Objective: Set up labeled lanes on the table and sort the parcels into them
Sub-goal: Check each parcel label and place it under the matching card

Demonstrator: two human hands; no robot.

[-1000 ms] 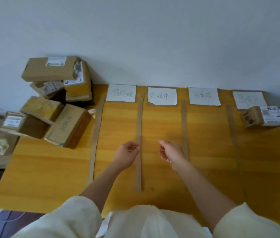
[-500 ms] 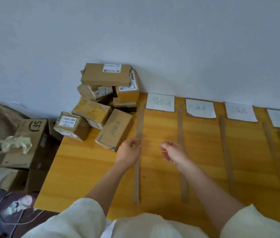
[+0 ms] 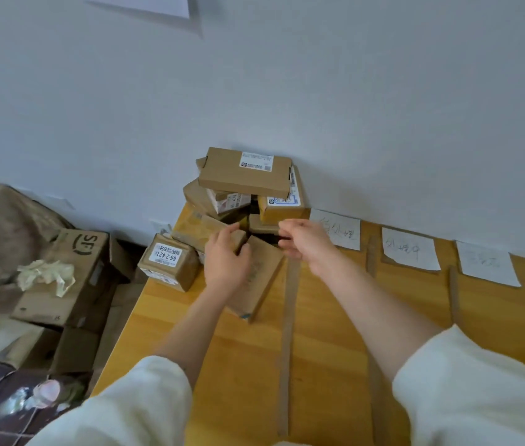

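Observation:
A pile of brown cardboard parcels sits in the table's far left corner against the wall, with a flat labelled parcel (image 3: 244, 172) on top. A long parcel (image 3: 259, 284) leans at the front of the pile, and a small parcel marked 66-2-421 (image 3: 167, 263) stands at the left edge. My left hand (image 3: 225, 260) lies on the leaning parcel's upper end, fingers apart. My right hand (image 3: 306, 243) hovers beside the pile with curled fingers and holds nothing. White handwritten labels (image 3: 338, 233) (image 3: 411, 252) (image 3: 486, 263) head lanes divided by cardboard strips (image 3: 288, 317) (image 3: 453, 294).
The wooden table (image 3: 222, 355) ends just left of the pile. Beyond that edge, on the floor, stand an SF carton (image 3: 74, 275) with crumpled paper (image 3: 45, 275) on it and more boxes. A plastic bottle (image 3: 29, 400) lies at the lower left.
My view has swung left from the lanes to the parcel pile. Both hands have moved forward and left from the mid-table strips up to the pile.

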